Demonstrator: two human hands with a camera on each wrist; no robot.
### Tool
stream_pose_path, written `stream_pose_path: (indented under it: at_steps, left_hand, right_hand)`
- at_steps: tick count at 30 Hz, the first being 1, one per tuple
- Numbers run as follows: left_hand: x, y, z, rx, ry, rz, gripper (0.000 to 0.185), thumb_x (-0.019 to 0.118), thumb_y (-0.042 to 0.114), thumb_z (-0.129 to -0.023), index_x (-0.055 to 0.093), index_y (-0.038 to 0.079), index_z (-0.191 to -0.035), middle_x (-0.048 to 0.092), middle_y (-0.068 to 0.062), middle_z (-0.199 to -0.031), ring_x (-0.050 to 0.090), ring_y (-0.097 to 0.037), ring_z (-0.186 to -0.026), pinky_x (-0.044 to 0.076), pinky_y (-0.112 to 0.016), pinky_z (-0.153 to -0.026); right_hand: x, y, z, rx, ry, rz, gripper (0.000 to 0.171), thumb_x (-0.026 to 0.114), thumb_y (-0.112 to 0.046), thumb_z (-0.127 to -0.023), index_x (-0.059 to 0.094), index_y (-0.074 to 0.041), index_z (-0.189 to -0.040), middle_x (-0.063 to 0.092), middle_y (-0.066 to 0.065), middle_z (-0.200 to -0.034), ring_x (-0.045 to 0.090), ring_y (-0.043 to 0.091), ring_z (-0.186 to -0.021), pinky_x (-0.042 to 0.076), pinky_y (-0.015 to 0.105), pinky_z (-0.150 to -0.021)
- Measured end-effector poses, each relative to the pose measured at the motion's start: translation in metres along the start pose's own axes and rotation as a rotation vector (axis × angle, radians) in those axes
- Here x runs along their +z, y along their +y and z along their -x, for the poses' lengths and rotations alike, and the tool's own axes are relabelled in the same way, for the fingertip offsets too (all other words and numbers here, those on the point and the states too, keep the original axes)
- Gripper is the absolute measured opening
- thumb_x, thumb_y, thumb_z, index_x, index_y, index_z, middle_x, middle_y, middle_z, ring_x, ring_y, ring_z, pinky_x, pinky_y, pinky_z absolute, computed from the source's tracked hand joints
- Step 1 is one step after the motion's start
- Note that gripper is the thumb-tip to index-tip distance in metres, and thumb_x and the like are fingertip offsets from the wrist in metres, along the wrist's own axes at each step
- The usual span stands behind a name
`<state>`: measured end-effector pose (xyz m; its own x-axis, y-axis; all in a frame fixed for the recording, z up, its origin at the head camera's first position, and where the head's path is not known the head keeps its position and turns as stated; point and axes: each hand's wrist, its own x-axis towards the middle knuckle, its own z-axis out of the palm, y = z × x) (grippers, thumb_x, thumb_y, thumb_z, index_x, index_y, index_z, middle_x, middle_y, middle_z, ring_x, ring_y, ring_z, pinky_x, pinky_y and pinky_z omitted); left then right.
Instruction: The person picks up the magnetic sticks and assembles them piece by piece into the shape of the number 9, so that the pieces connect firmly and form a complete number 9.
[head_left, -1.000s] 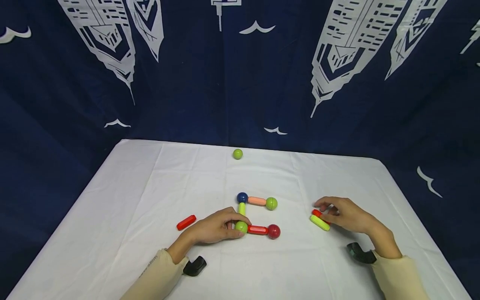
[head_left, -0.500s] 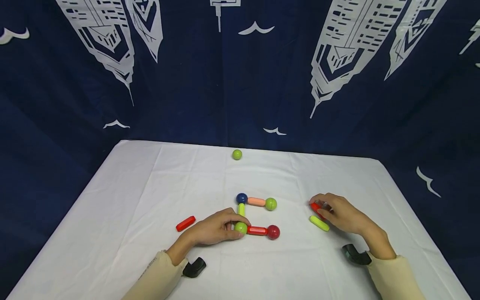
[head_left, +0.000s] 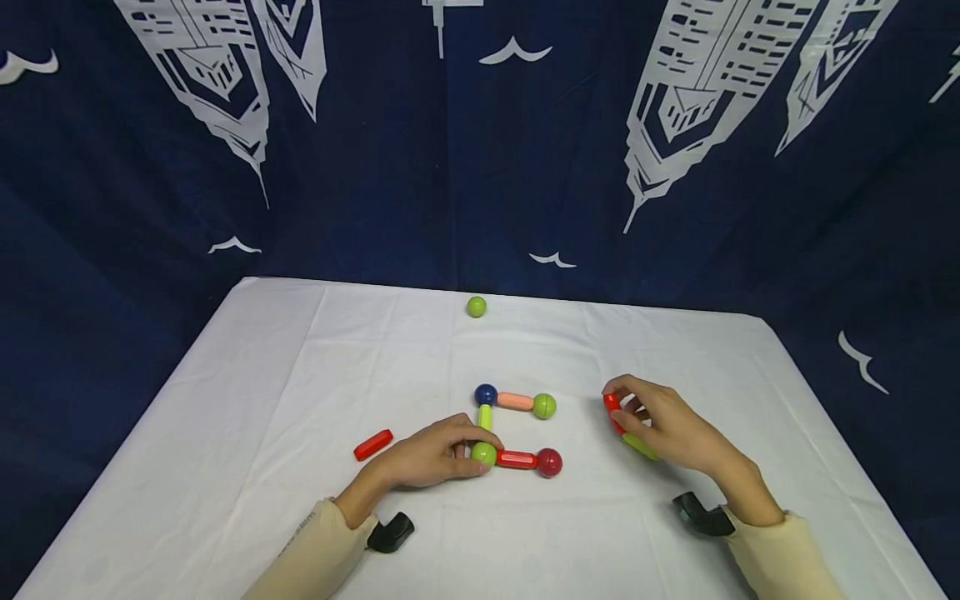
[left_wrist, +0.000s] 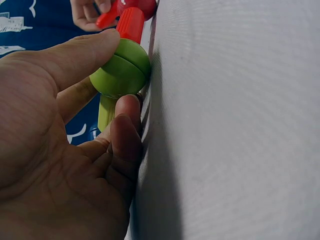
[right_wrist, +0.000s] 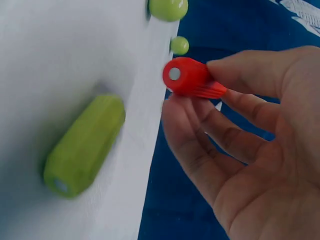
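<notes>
Left hand (head_left: 427,457) pinches the green ball (head_left: 483,453); right hand (head_left: 671,425) grips a red rod (head_left: 612,410), seemingly lifted, green rod (head_left: 640,447) beneath.

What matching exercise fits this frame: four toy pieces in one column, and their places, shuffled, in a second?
Pieces:
1. lone green ball
2. red stick
3. flat red bar
4. green corner ball

Places:
A. pinched by the left hand
B. lying on the cloth, left of the left hand
C. near the table's far edge
D. held in the right hand, off the cloth

Pairs: 1-C, 2-D, 3-B, 4-A
</notes>
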<state>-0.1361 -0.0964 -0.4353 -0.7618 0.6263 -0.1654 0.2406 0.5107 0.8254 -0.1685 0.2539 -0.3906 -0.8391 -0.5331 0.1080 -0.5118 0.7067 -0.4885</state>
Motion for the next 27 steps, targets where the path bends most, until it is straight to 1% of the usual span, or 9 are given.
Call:
stream_pose_path:
  at_steps: [2,5,9,14,18,20,27]
  left_hand:
    - [0.0,0.0,0.0,-0.003,-0.002,0.003,0.028,0.064,0.033,-0.088,0.061,0.037,-0.116,0.05,0.006,-0.093,0.05,-0.008,-0.077,0.04,-0.02,-0.066]
    - [0.001,0.0,0.001,-0.003,-0.007,0.006,0.028,0.064,0.032,-0.088,0.061,0.037,-0.116,0.05,0.005,-0.093,0.049,-0.008,-0.077,0.04,-0.02,-0.066]
    - [0.001,0.0,0.001,0.001,-0.006,0.004,0.028,0.064,0.032,-0.088,0.061,0.037,-0.116,0.051,0.005,-0.093,0.05,-0.008,-0.077,0.041,-0.02,-0.065]
    - [0.0,0.0,0.001,0.008,0.002,-0.003,0.028,0.064,0.032,-0.088,0.062,0.036,-0.116,0.051,0.005,-0.093,0.05,-0.008,-0.077,0.041,-0.02,-0.066]
    - [0.0,0.0,0.001,0.009,0.003,-0.001,0.027,0.064,0.031,-0.088,0.062,0.035,-0.115,0.051,0.004,-0.093,0.05,-0.009,-0.077,0.041,-0.02,-0.066]
    - [0.0,0.0,0.001,0.007,0.002,0.001,0.027,0.064,0.032,-0.088,0.062,0.035,-0.115,0.05,0.004,-0.092,0.05,-0.009,-0.077,0.041,-0.021,-0.065]
    - [0.001,-0.001,0.0,0.003,-0.003,0.005,0.027,0.064,0.033,-0.088,0.062,0.036,-0.115,0.05,0.004,-0.091,0.05,-0.01,-0.077,0.04,-0.021,-0.064]
  right_hand:
    - [0.002,-0.004,-0.002,0.008,0.01,-0.032,0.026,0.062,-0.004,-0.086,0.056,-0.009,-0.111,0.063,-0.003,-0.095,0.062,0.007,-0.079,0.053,0.023,-0.072]
    - [0.007,-0.011,-0.005,0.048,0.008,-0.089,0.026,0.062,-0.005,-0.087,0.056,-0.009,-0.111,0.064,-0.003,-0.094,0.064,0.009,-0.079,0.053,0.023,-0.071]
    - [0.016,-0.02,-0.009,0.095,-0.007,-0.167,0.026,0.063,-0.006,-0.087,0.054,-0.01,-0.111,0.064,0.0,-0.099,0.065,0.011,-0.081,0.053,0.021,-0.072]
    - [0.027,-0.028,-0.014,0.128,0.008,-0.311,0.027,0.063,-0.009,-0.088,0.052,-0.01,-0.113,0.063,0.007,-0.105,0.067,0.012,-0.081,0.053,0.021,-0.072]
    - [0.034,-0.034,-0.019,0.152,0.021,-0.418,0.027,0.062,-0.009,-0.09,0.051,-0.008,-0.115,0.061,0.012,-0.106,0.068,0.017,-0.081,0.054,0.022,-0.072]
    - [0.038,-0.036,-0.02,0.159,0.016,-0.44,0.027,0.062,-0.01,-0.09,0.05,-0.008,-0.115,0.06,0.012,-0.107,0.068,0.018,-0.082,0.054,0.023,-0.072]
    - [0.048,-0.043,-0.022,0.158,-0.012,-0.442,0.027,0.062,-0.011,-0.09,0.05,-0.009,-0.113,0.06,0.01,-0.105,0.067,0.013,-0.082,0.052,0.021,-0.075]
